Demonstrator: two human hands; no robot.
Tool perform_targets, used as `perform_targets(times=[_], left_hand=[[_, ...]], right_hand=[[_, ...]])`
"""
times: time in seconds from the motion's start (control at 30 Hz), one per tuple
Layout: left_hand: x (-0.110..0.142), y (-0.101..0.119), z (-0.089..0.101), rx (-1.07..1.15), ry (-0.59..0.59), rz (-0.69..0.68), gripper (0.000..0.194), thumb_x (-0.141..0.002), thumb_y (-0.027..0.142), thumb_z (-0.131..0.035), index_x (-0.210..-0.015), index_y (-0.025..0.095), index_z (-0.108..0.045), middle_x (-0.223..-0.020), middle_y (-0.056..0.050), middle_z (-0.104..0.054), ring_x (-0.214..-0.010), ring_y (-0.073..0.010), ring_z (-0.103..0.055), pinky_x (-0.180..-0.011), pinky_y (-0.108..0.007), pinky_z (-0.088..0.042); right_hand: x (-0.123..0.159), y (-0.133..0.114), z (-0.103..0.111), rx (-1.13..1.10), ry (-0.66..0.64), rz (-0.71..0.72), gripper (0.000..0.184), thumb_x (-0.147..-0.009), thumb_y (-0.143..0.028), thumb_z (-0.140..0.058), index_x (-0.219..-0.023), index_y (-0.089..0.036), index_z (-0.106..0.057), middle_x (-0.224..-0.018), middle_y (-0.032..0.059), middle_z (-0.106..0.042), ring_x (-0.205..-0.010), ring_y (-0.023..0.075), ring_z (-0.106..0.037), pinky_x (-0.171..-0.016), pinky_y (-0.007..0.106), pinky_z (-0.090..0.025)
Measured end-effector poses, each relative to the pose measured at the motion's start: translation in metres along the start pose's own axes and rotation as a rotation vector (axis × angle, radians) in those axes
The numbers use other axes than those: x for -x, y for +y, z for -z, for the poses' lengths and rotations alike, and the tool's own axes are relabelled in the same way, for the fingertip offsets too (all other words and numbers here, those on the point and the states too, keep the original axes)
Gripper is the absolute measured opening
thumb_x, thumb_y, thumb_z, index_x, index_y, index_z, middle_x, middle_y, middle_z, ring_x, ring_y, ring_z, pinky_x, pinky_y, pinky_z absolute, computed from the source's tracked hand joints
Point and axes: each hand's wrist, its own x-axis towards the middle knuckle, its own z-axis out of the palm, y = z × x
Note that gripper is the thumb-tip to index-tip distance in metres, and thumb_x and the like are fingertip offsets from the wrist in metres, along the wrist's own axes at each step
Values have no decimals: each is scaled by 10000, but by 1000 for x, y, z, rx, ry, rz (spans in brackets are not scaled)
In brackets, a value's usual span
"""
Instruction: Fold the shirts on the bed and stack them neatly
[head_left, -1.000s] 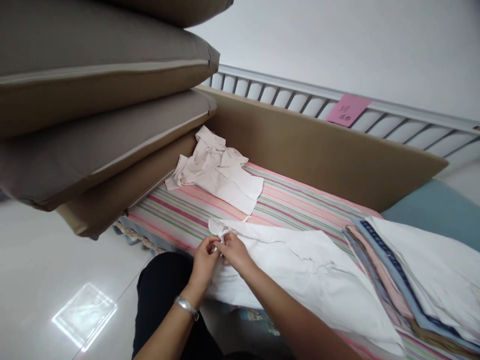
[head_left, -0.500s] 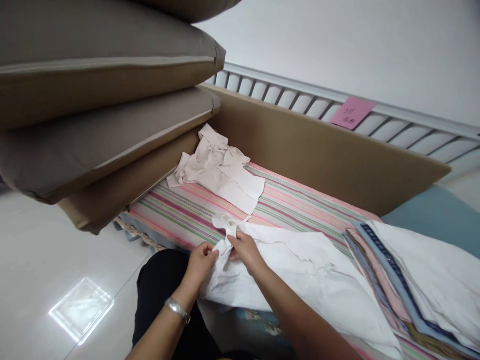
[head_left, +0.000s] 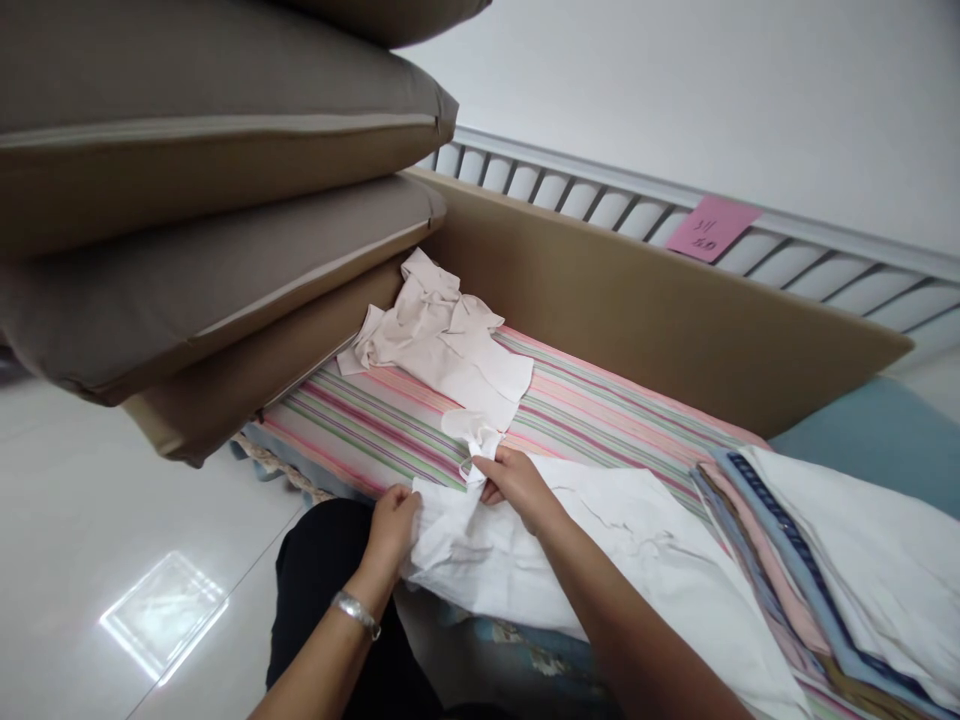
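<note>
A white garment (head_left: pixel 622 540), perhaps a shirt, lies spread along the near side of a striped sheet (head_left: pixel 360 430). My left hand (head_left: pixel 393 525) pinches its left edge, fingers closed on the cloth. A little farther right, my right hand (head_left: pixel 517 485) grips a gathered part of the same garment, and a loose end of cloth sticks up beyond the fingers. The exact part in each hand is partly hidden by the fingers. Beyond the hands lies a crumpled off-white garment (head_left: pixel 442 335), touched by neither hand.
Folded clothes (head_left: pixel 847 580) lie in a stack at the right. Thick brown cushions (head_left: pixel 225 290) are piled at the left, overhanging the sheet. A brown panel (head_left: pixel 637 290) leans along the slatted rail (head_left: pixel 555 190), which carries a pink note (head_left: pixel 712 228). A blue surface (head_left: pixel 877 440) shows behind the stack.
My hands have moved apart: the left slightly left, the right to the right and a little up. The white cloth between them is drawn out wider.
</note>
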Motion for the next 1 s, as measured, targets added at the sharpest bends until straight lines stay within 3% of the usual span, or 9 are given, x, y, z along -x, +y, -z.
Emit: perform_targets(times=[0.23,0.33,0.47,0.53,0.63,0.77,0.87,1.0], left_hand=[[1,1,-2,81,-20,10,236,-594,378,-621,-577,173,-506,-523,60,-468,-488,-81,-404,-500,-211,-310],[2,7,-6,136,-72,1,247,-608,398,-629,-625,176,-523,-549,61,-490,-509,-83,-431,-523,-209,-340],[4,11,-8,192,-110,51,256,-595,397,-650,-653,170,-546,-554,53,-520,-523,-93,-457,-536,-217,-364],[4,12,-6,188,-107,73,275,-600,417,-648,-659,163,-562,-560,38,-547,-537,-111,-487,-550,-236,-386],[4,15,-2,182,-106,119,359,-663,509,-588,-675,150,-603,-594,-8,-607,-582,-152,-548,-603,-279,-429],[5,17,3,83,-158,133,460,-696,592,-547,-700,143,-651,-672,-63,-670,-676,-197,-601,-680,-309,-448],[3,10,3,-93,-144,23,423,-608,549,-653,-673,132,-644,-680,-53,-663,-666,-195,-578,-648,-290,-429],[0,-5,3,-76,-148,-6,394,-609,490,-643,-763,128,-630,-645,-13,-624,-610,-165,-538,-588,-268,-416]], right_hand=[[7,-2,18,-72,-68,0,131,-771,-283,-563,-720,-163,-558,-514,-13,-614,-427,96,-560,-443,192,-461],[3,1,2,-32,-134,-14,157,-787,-303,-555,-713,-165,-545,-490,-21,-587,-432,102,-564,-446,201,-463],[-2,16,-26,88,-266,27,193,-799,-351,-548,-834,-167,-598,-684,9,-642,-558,110,-619,-469,195,-458],[0,26,-28,152,-225,91,222,-801,-365,-540,-886,-174,-616,-746,19,-655,-603,118,-632,-510,210,-470],[7,42,-14,225,-52,235,249,-832,-366,-482,-857,-172,-636,-780,40,-675,-700,154,-650,-654,283,-509],[15,68,7,432,225,482,337,-867,-365,-441,-1078,-176,-625,-1135,106,-637,-1098,227,-557,-963,401,-415],[14,83,6,597,258,541,412,-885,-342,-427,-1238,-162,-540,-1339,131,-494,-1285,255,-383,-1052,454,-315],[3,78,-5,696,229,583,380,-887,-266,-434,-1243,-184,-541,-1366,109,-468,-1298,243,-359,-1050,440,-309]])
